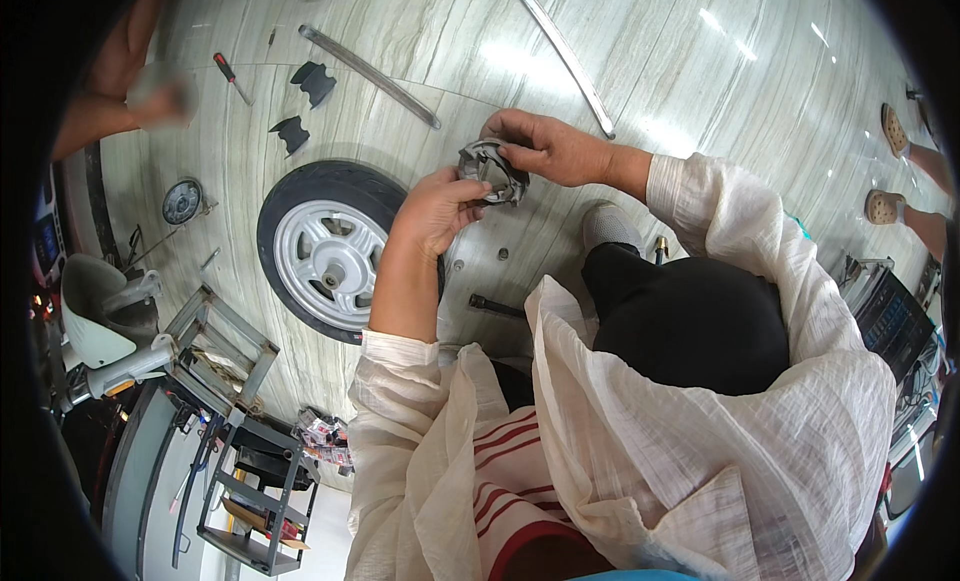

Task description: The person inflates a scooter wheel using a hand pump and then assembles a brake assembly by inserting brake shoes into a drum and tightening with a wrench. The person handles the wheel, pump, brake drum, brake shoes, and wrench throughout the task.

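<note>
Both of my hands hold a dark grey, roundish piece point(493, 171) with an uneven hollow middle; I cannot make out its exact kind. My left hand point(440, 209) grips its lower left side, thumb laid over the rim. From the upper right, the fingers and thumb of my right hand point(530, 141) pinch its edge. Just left of my left forearm, a scooter wheel point(330, 266) with a black tyre and silver spoked rim lies flat on the floor, partly covered by that arm.
Two long metal bars point(370, 76) point(562, 53) lie beyond my hands. Farther left are two black curved pads point(314, 84) point(290, 134), a red-handled screwdriver point(231, 78) and a round metal part point(183, 202). Another person's hand point(160, 101) shows at upper left. A metal frame point(225, 341) stands lower left.
</note>
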A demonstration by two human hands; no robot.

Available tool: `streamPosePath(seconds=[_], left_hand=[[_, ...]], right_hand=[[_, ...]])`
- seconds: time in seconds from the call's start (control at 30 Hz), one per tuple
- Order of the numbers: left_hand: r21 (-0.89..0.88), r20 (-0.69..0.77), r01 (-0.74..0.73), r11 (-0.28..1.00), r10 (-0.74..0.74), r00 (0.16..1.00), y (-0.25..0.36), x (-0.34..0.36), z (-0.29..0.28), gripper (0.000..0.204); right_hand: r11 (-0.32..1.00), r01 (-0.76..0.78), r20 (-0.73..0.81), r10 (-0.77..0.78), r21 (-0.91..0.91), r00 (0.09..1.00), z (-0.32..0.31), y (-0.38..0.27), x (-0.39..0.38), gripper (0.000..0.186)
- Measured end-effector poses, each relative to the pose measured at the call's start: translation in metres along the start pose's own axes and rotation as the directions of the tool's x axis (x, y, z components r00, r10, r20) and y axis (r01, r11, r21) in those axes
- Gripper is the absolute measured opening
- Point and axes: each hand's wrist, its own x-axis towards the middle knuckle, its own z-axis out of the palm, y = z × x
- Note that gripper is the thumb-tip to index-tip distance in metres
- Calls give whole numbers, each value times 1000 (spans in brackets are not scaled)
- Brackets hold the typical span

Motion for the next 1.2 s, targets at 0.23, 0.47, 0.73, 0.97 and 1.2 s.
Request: streamPosePath(seconds=[0.23,0.47,0.73,0.97,1.2], left_hand=[[-115,-1,104,988,-105,994,-14,12,-7,12],[-107,-52,79,991,-85,995,-18,15,-4,14],[14,-180,31,999,-28,983,-15,14,9,24],[225,-369,-54,973,137,919,-17,14,23,33],[361,-443,-80,929,246,862,-18,16,39,37]], right_hand=[[1000,-9,15,9,2,1000,5,0,-3,27],[992,-69,-133,55,-107,990,11,18,-7,25],[988,-146,-177,135,-48,975,18,26,-1,24],[939,-325,-195,342,114,919,18,16,-1,27],[892,-438,-376,445,110,813,28,23,5,33]])
